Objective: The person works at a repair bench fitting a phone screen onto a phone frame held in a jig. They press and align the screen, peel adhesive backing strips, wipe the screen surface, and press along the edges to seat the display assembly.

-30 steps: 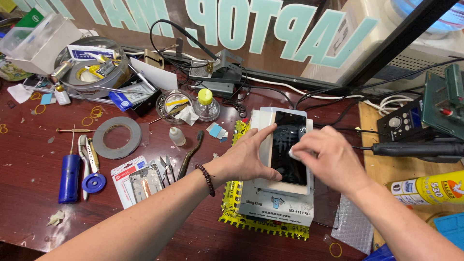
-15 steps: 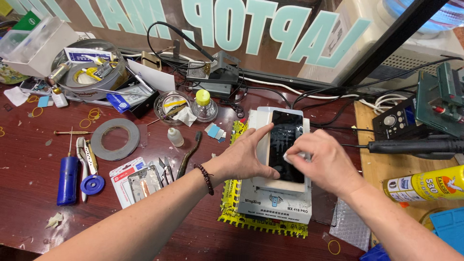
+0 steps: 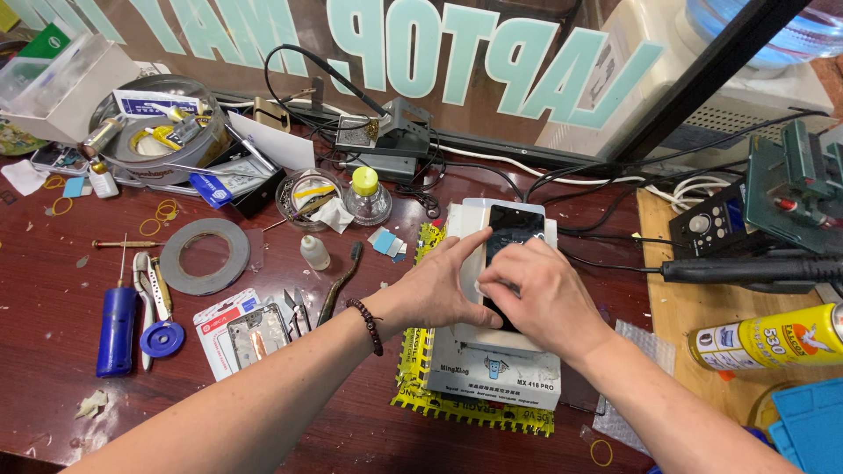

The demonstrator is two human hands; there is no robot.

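Phone (image 3: 514, 230): dark glossy screen, pale frame, lying flat on white box-shaped machine (image 3: 493, 364) atop yellow mat (image 3: 421, 399), centre of bench. Round glass dish (image 3: 307, 195) holds small tools, white scraps. Large round tin (image 3: 158, 132) holds tape rolls, clutter. Left hand (image 3: 443, 285) half open, fingers extended, pressing phone's left edge. Right hand (image 3: 537, 294) curled, fingertips pinching down on screen.
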